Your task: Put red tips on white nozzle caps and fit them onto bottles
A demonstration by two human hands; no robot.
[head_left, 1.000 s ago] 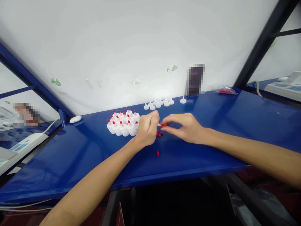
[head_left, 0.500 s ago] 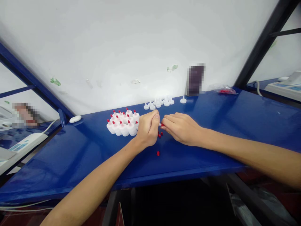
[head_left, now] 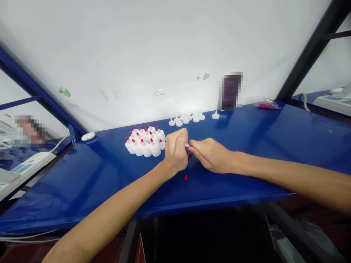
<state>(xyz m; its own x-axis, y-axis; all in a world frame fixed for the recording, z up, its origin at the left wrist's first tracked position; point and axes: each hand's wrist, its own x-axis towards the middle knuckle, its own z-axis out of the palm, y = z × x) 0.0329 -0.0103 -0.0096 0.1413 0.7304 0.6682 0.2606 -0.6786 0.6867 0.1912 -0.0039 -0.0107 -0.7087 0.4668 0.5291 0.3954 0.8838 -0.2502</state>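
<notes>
My left hand (head_left: 177,149) is closed in a fist around a white nozzle lid; only its thin spout (head_left: 187,145) pokes out toward the right, and the rest is hidden by the fingers. Pinched in the fingertips of my right hand (head_left: 212,154) is a small red tip cap (head_left: 191,146), at the end of that spout. Just below the hands lie a few loose red caps (head_left: 190,155), partly covered, and another red cap (head_left: 186,178) rests nearer the table's front. Left of my fist stand several white bottles (head_left: 146,149) topped with red-tipped nozzles.
Along the wall sit several white nozzle lids (head_left: 185,119), with one lid (head_left: 215,115) apart to the right. A clear bag with red caps (head_left: 265,105) lies at the back right. A white rounded case (head_left: 88,136) is at the left of the blue table (head_left: 109,182).
My right hand has turned slightly, its fingers bunched tighter around the red cap at the spout. The left fist keeps its hold. The whole view has shifted a little.
</notes>
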